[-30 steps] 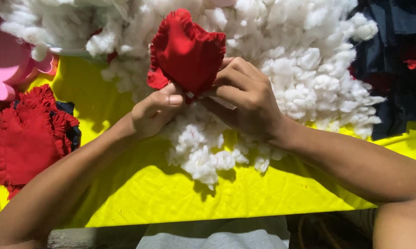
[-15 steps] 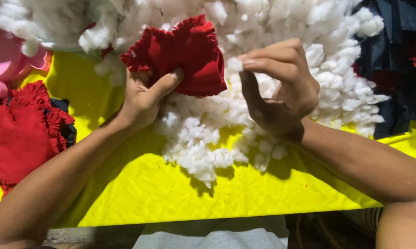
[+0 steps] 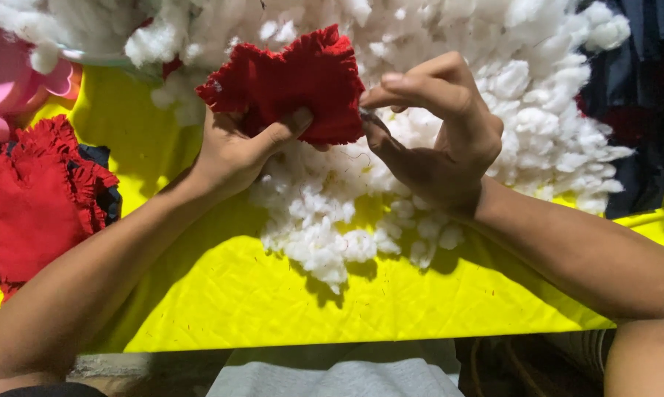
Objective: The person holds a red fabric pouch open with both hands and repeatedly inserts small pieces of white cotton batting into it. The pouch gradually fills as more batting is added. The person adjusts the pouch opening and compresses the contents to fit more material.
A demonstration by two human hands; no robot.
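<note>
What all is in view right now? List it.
red cloth piece: one, red, frilled edge, held above the stuffing
stuffing: one heap, white, across the top and middle of the sheet
sheet: one, yellow, covering the surface
red pile: one stack, red, frilled, far left on the sheet
pink thing: one, pink, top left, cut off by the frame
dark cloth: dark blue, right edge
left hand: grips the red cloth piece
right hand: fingers pinched at the piece's right edge
</note>
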